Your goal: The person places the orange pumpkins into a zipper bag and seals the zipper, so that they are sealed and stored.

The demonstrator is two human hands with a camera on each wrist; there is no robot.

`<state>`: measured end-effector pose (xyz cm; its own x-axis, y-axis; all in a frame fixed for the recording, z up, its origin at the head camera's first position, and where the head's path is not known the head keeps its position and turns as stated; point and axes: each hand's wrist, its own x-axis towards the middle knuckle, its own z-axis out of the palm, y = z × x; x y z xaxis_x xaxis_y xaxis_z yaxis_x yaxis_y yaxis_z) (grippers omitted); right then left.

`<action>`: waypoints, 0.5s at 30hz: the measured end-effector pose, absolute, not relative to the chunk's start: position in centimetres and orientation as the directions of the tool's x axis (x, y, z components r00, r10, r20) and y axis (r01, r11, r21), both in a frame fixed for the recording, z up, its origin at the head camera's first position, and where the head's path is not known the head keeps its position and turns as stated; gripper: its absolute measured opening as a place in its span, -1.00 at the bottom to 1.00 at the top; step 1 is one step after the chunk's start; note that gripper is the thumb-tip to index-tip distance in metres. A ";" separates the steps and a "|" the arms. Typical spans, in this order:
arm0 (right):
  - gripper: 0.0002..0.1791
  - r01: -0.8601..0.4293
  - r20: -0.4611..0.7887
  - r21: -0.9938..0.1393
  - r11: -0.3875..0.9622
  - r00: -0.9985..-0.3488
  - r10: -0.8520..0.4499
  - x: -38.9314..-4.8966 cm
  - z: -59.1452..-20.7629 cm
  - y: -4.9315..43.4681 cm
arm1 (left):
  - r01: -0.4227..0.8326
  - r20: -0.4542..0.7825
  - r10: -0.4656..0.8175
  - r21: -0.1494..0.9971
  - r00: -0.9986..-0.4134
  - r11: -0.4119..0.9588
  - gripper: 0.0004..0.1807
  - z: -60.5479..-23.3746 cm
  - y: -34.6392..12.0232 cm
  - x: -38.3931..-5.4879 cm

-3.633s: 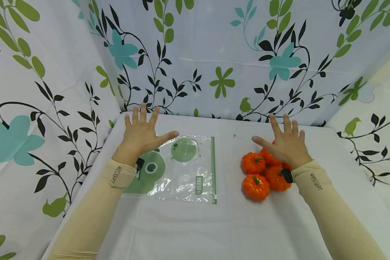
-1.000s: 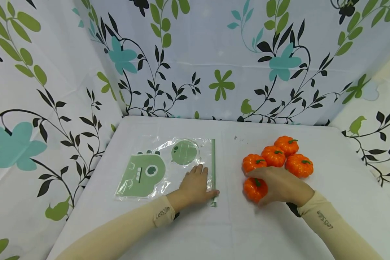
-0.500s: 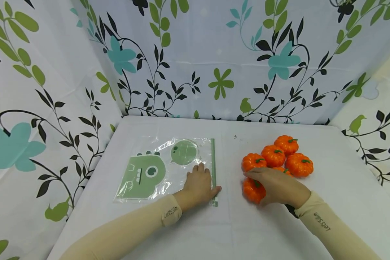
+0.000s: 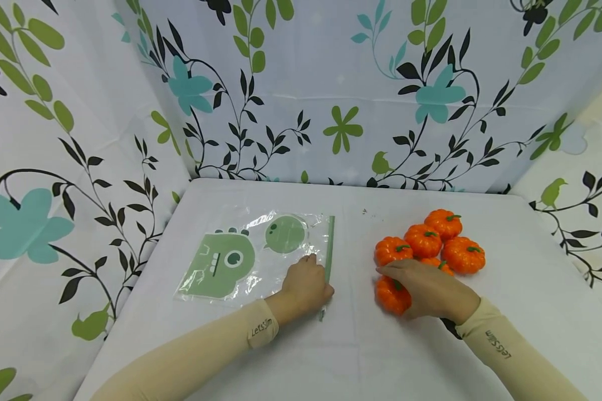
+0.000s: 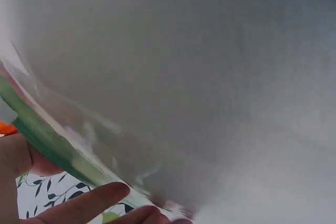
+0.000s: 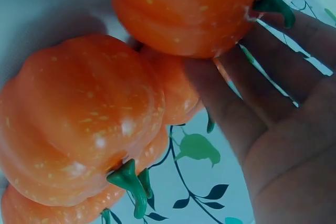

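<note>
A clear zip bag [image 4: 268, 281] printed with green cartoon animals lies flat on the left of the white table. My left hand [image 4: 306, 284] pinches its green zip edge near the front corner, and that edge is raised a little. In the left wrist view, the green strip [image 5: 58, 148] runs between my thumb and fingers. Several orange toy pumpkins with green stems cluster at the right. My right hand [image 4: 433, 289] curves round the front toy pumpkin [image 4: 392, 296]; in the right wrist view, the fingers lie against this pumpkin [image 6: 189, 14]. My right thumb is mostly hidden.
Behind the front one sit the other pumpkins, among them a left one [image 4: 392, 250], a back one [image 4: 443, 223] and a right one [image 4: 463, 255]. White tablecloth [image 4: 353, 356] covers the table. Patterned curtains [image 4: 306, 89] stand at its back and sides.
Both hands have come down from above the table to the bag and pumpkins. Lately my left fingers have curled onto the zip edge and lifted it slightly. The right hand stays at the front pumpkin.
</note>
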<state>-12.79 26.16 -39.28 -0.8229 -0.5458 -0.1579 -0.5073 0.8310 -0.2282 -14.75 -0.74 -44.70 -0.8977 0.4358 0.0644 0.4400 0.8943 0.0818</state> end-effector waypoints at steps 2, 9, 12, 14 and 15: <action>-0.07 -0.498 -0.168 -0.230 0.836 -0.826 -0.538 -12.8 -39.2 26.1 | 0.455 0.086 0.449 0.074 -0.890 0.887 -0.69 -44.7 -0.8 -14.9; -0.18 -0.506 -0.119 -0.260 0.822 -0.828 -0.547 -13.0 -39.1 25.9 | 0.475 0.159 0.462 0.054 -0.873 0.879 -0.58 -43.9 -1.2 -15.0; -0.16 -0.516 -0.056 -0.312 0.798 -0.828 -0.557 -13.4 -39.0 25.5 | 0.484 0.233 0.462 0.042 -0.856 0.874 -0.56 -43.6 -1.4 -15.1; -0.15 -0.500 -0.021 -0.364 0.785 -0.839 -0.544 -13.7 -38.8 25.1 | 0.492 0.274 0.466 0.032 -0.841 0.870 -0.56 -43.4 -1.6 -15.1; -0.14 -0.483 -0.005 -0.393 0.783 -0.850 -0.526 -13.8 -38.7 24.8 | 0.494 0.292 0.466 0.027 -0.835 0.869 -0.56 -43.4 -1.7 -15.1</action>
<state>-13.83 24.82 -38.71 -0.8503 -0.5263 -0.0046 -0.4825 0.7829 -0.3927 -15.12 -1.66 -43.39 -0.8351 0.4664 0.2915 0.4945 0.8688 0.0265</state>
